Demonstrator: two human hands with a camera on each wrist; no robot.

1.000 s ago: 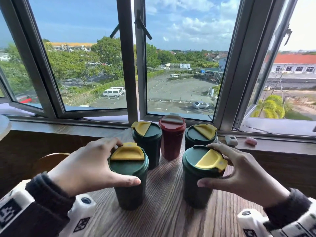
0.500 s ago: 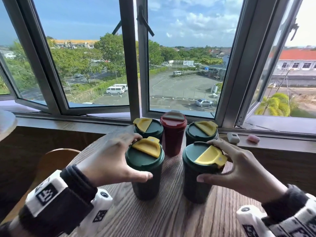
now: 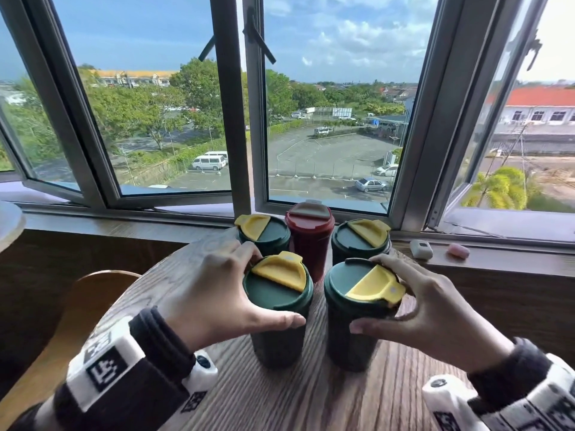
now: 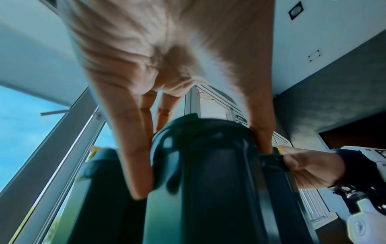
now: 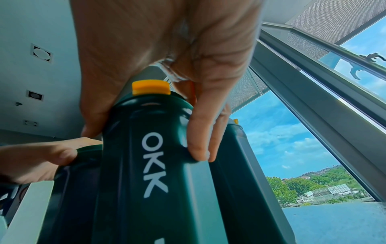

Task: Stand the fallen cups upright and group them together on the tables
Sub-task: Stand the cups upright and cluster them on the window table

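Several lidded cups stand upright in a tight group on the round wooden table. My left hand grips the front left green cup around its yellow-flapped lid, thumb in front. The same cup fills the left wrist view. My right hand grips the front right green cup at its lid; its side reads "OKK". Behind stand a green cup, a dark red cup and another green cup.
Open windows run along a wooden sill, where a small white case and a pink object lie. A wooden chair back sits left of the table. Another table's edge shows at far left.
My left hand has slid its green cup to the right and forward, close beside the right front cup and the back row. The right hand and its cup have hardly moved.
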